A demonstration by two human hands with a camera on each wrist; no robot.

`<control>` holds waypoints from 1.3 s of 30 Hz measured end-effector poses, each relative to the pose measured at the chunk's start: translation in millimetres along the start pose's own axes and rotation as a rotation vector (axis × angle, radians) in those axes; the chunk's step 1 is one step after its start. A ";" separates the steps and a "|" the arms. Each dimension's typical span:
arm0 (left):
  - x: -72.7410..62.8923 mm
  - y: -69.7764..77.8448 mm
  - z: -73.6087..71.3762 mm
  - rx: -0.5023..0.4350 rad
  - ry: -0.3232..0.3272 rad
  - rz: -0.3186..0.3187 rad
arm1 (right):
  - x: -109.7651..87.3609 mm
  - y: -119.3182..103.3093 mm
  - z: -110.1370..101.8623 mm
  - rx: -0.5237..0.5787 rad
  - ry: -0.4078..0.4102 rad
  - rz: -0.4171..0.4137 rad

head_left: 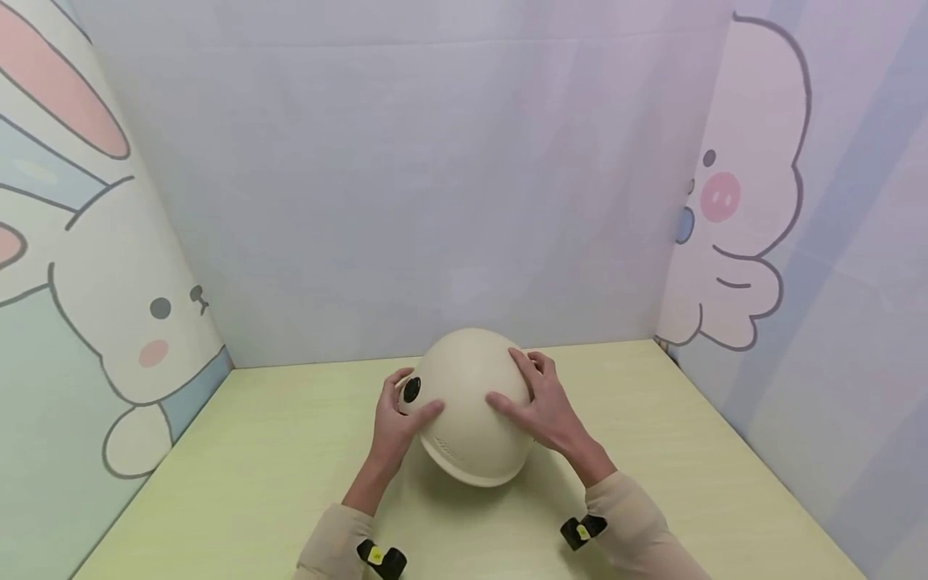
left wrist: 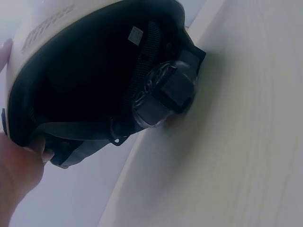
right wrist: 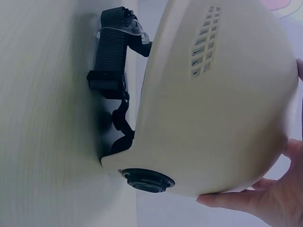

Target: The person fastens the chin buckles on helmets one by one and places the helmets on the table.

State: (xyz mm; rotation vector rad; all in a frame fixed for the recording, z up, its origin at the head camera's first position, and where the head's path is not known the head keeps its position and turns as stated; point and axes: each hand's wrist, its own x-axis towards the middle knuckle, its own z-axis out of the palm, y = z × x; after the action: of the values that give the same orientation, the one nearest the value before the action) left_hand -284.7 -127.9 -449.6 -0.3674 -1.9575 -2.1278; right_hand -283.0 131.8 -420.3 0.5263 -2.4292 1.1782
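A cream helmet (head_left: 471,387) is tilted over the table between both hands. My left hand (head_left: 395,423) grips its left edge, thumb on the outer shell and fingertips curled in under the rim in the left wrist view. On the opposite side my right hand (head_left: 551,407) holds the smooth shell with bent, spread fingers and thumb. A round black fitting (head_left: 412,390) sits near my left fingers, with a similar fitting (right wrist: 147,180) on the other side. Below the rim hangs a black strap (right wrist: 111,56), bundled in clear plastic close over the table. The dark lining (left wrist: 85,71) faces the left wrist camera.
The pale wooden table (head_left: 254,467) reaches back to a plain grey curtain (head_left: 406,201). Printed cartoon panels stand at the sides, a rabbit (head_left: 116,322) on the left and a pink-cheeked figure (head_left: 754,193) on the right. Small black cameras (head_left: 583,532) are worn at both wrists.
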 end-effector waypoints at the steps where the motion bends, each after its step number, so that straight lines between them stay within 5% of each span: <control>1: 0.3 0.7 -0.2 0.005 0.002 -0.007 | -0.1 1.0 1.0 -0.010 0.000 -0.010; 7: 0.3 -1.1 -3.0 0.052 0.008 -0.044 | -3.7 0.8 3.9 -0.088 0.017 -0.098; 14: 1.1 0.8 -1.3 0.044 -0.039 0.004 | -3.7 -4.1 1.1 -0.096 -0.026 -0.186; 21: 0.2 4.4 -5.2 -0.032 -0.191 0.122 | -3.2 -12.1 -4.3 -0.061 -0.073 -0.124; 25: -0.3 4.6 -5.9 -0.061 -0.225 0.135 | -2.3 -12.2 -5.3 -0.051 -0.077 -0.086; 30: -1.2 7.7 1.5 -0.097 -0.106 0.112 | -0.5 -8.9 -7.8 -0.047 -0.058 -0.085; 39: -5.9 10.1 17.6 0.027 0.166 0.049 | 1.7 -4.7 -9.0 -0.037 -0.033 -0.045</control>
State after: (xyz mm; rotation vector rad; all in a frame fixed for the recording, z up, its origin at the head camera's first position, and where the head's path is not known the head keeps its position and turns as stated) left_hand -275.3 -111.3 -440.6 -0.2238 -1.8635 -2.0299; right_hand -280.6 136.0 -411.2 0.5909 -2.4490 1.1119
